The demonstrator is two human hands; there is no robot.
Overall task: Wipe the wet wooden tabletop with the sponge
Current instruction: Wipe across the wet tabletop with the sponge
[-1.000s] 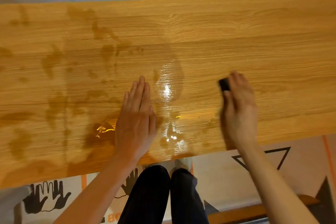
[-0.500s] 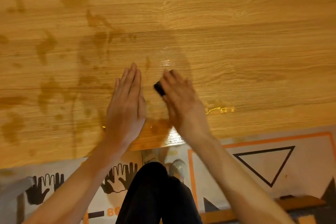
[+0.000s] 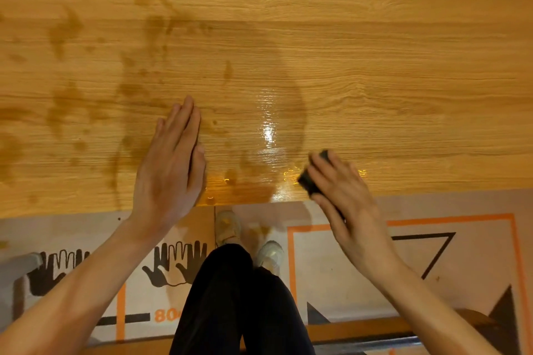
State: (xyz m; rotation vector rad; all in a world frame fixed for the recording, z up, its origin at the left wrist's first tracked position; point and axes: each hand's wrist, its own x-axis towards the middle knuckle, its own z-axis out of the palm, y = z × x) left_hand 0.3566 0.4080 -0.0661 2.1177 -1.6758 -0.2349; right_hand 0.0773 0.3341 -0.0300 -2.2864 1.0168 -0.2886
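Clearly mid-wipe, the right hand (image 3: 343, 196) grips the dark sponge (image 3: 310, 179) at the tabletop's (image 3: 375, 52) near edge, lower right, the left hand (image 3: 170, 164) lies flat and holds nothing, and the next stroke, I judge, belongs across the glossy puddle (image 3: 269, 130) at centre.

Sponge (image 3: 310, 179) on tabletop (image 3: 375, 66), near edge

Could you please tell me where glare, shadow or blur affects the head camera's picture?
Head view: bright glare on the wet patch of the tabletop; a soft shadow around that patch; the right hand and its dark sponge look slightly blurred; the flat left hand is sharper.
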